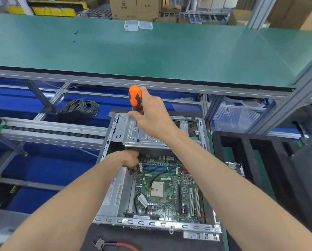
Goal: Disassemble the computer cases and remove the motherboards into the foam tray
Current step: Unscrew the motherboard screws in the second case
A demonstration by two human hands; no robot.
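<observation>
With the open grey metal computer case already uncovered, its green motherboard is still seated below the right hand, by which an orange-and-black screwdriver is gripped, while the left hand's grasp cannot be told.

Head view. An open computer case lies flat, its green motherboard exposed inside. The right hand grips an orange-and-black screwdriver upright above the metal drive bay at the case's far end. The left hand reaches into the case at the motherboard's far left corner, fingers curled around cables. A black foam tray sits just beside the case's right edge. Red-handled pliers lie beyond the case's near edge.
</observation>
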